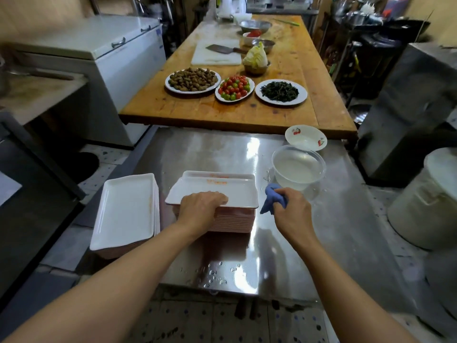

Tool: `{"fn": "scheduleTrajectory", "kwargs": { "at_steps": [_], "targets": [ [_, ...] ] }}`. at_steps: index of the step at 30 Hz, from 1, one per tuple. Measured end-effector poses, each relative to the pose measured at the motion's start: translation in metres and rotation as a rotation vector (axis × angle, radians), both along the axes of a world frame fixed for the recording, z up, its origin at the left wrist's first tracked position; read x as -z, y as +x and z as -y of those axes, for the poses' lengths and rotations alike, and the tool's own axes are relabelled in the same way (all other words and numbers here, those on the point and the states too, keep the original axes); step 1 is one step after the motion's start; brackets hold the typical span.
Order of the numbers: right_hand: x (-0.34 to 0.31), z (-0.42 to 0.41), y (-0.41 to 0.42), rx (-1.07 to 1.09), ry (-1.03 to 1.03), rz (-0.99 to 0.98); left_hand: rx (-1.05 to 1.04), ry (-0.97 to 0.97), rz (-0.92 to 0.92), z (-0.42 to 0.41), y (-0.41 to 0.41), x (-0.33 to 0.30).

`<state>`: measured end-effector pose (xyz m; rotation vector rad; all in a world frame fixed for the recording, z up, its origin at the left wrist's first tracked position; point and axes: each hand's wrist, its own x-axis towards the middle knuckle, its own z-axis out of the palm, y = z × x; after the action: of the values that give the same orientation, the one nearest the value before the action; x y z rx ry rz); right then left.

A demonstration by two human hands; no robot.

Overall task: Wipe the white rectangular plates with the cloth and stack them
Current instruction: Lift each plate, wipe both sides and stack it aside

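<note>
The top plate (223,193), smeared orange at its far edge, is gripped at its near rim by the left hand (200,206). A blue cloth (270,198) is bunched in the closed right hand (293,210), just beside the stack (235,222).

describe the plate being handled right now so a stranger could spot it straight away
On the steel counter nearest the camera stand two stacks of white rectangular plates. It is the top plate of the right-hand stack, gripped at its near edge by the left hand. Unlike the left stack's top plate, it sits askew and has orange smears at its far edge.
</note>
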<state>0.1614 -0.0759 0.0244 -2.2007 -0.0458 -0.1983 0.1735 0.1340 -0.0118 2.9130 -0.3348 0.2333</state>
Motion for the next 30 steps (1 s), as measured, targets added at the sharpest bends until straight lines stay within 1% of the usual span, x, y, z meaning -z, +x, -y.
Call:
{"fn": "scheduleTrajectory", "kwargs": {
  "at_steps": [3,5,7,9,11,13,15,17,19,23,25,30],
  "targets": [
    [-0.005,-0.003,-0.001,0.081,0.124,-0.022,0.001,0.049,0.053,0.001,0.001,-0.029],
    [-0.01,-0.008,0.001,0.101,0.181,-0.039,-0.065,-0.048,0.108,0.0,0.0,-0.05],
    [-0.019,-0.014,0.004,0.108,0.244,-0.018,-0.142,-0.271,0.106,-0.004,-0.004,-0.071],
    [-0.033,-0.023,0.003,0.103,0.329,0.011,-0.191,-0.541,0.064,-0.012,-0.009,-0.09],
    [-0.052,-0.034,0.001,0.074,0.397,0.067,-0.227,-0.756,0.021,-0.023,-0.016,-0.104],
    [-0.071,-0.047,-0.001,0.012,0.425,0.133,-0.227,-0.956,-0.077,-0.034,-0.027,-0.114],
    [-0.089,-0.064,-0.004,-0.077,0.408,0.205,-0.209,-1.117,-0.176,-0.043,-0.038,-0.117],
    [-0.102,-0.083,-0.007,-0.164,0.325,0.297,-0.175,-1.242,-0.218,-0.048,-0.048,-0.12],
    [-0.11,-0.102,-0.008,-0.234,0.181,0.377,-0.129,-1.353,-0.221,-0.049,-0.057,-0.123],
    [-0.116,-0.131,-0.008,-0.334,-0.212,0.459,-0.09,-1.474,-0.279,-0.057,-0.073,-0.133],
    [-0.117,-0.137,-0.006,-0.352,-0.359,0.504,-0.09,-1.513,-0.294,-0.061,-0.078,-0.138],
    [-0.114,-0.135,-0.003,-0.339,-0.478,0.56,-0.097,-1.558,-0.293,-0.069,-0.085,-0.144]
  ]
}}
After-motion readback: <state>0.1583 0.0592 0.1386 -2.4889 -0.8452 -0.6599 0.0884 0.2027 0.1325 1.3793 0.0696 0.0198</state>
